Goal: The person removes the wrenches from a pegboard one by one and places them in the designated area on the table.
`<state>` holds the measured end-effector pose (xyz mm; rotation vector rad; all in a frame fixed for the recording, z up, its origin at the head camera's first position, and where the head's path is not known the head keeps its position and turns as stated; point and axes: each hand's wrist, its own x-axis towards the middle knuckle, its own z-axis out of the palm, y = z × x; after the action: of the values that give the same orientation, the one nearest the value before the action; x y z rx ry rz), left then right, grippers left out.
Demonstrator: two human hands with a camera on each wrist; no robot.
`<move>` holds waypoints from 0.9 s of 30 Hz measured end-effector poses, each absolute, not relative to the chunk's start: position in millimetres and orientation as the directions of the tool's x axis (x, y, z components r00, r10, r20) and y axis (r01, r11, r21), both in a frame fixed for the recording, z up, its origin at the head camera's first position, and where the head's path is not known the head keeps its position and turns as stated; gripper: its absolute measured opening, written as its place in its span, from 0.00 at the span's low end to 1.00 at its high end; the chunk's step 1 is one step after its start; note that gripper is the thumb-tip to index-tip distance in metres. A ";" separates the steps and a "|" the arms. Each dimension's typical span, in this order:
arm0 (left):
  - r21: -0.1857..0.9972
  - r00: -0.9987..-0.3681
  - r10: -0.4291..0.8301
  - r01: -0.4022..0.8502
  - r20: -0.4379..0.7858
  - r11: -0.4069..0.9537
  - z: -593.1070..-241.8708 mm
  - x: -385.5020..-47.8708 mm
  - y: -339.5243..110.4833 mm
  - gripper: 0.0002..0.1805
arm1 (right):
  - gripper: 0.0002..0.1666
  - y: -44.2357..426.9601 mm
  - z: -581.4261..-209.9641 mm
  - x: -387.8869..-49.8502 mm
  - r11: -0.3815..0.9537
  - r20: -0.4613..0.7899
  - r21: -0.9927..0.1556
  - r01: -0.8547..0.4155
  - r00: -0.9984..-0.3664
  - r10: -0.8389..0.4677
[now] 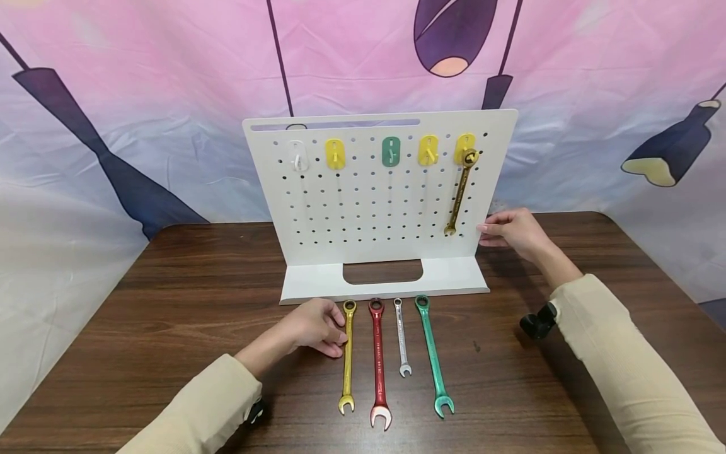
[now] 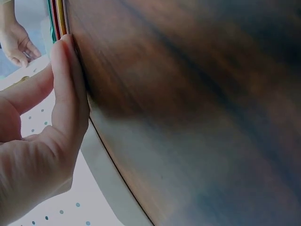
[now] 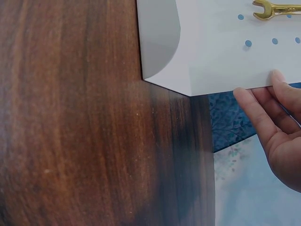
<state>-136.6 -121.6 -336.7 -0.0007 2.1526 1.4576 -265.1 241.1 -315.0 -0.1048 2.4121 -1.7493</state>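
My left hand point(image 1: 317, 329) is beside the yellow combination wrench point(image 1: 348, 359) on the table, its fingertips at the shaft's left side. In the left wrist view the fingers point(image 2: 66, 89) look fairly straight; whether they touch the wrench is unclear. To its right lie a red wrench point(image 1: 379, 366), a small silver wrench point(image 1: 401, 337) and a green wrench point(image 1: 433, 356). With thumb and fingers, my right hand point(image 1: 516, 232) pinches the right edge of the white pegboard point(image 1: 368, 195). A gold wrench point(image 1: 458, 195) hangs near that edge from a yellow hook point(image 1: 465, 144).
Along the board's upper part are a white hook point(image 1: 297, 156), two more yellow hooks and a green hook point(image 1: 391, 152). The board's foot point(image 1: 312, 284) stands on the dark wooden table point(image 1: 198, 302). Behind hangs a patterned cloth point(image 1: 187, 126).
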 end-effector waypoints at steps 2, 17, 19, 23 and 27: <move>0.862 -0.854 0.298 -0.284 -0.426 0.420 -335.7 -136.7 -121.8 0.09 | 0.16 241.0 -315.0 -265.4 0.316 -0.090 -0.948 0.038 -0.984 -0.151; 0.883 -0.865 0.343 -0.209 -0.367 0.420 -323.8 -145.3 -122.0 0.05 | 0.09 241.7 -317.1 -266.8 0.217 -0.063 -0.976 0.028 -0.986 -0.157; 0.885 -0.870 0.339 -0.200 -0.357 0.420 -322.4 -147.5 -121.6 0.05 | 0.09 241.6 -317.1 -266.8 0.214 -0.064 -0.976 0.029 -0.985 -0.158; 0.885 -0.878 0.330 -0.190 -0.347 0.425 -319.4 -152.3 -119.7 0.05 | 0.09 241.8 -317.9 -267.5 0.213 -0.069 -0.977 0.035 -0.985 -0.158; 0.888 -0.886 0.320 -0.185 -0.337 0.422 -315.9 -157.1 -117.1 0.06 | 0.10 241.8 -318.3 -267.7 0.217 -0.071 -0.976 0.035 -0.985 -0.157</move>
<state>-157.1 -117.1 -315.9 0.1141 2.2208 1.4705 -267.7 241.8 -318.3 -0.1179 2.3255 -1.8713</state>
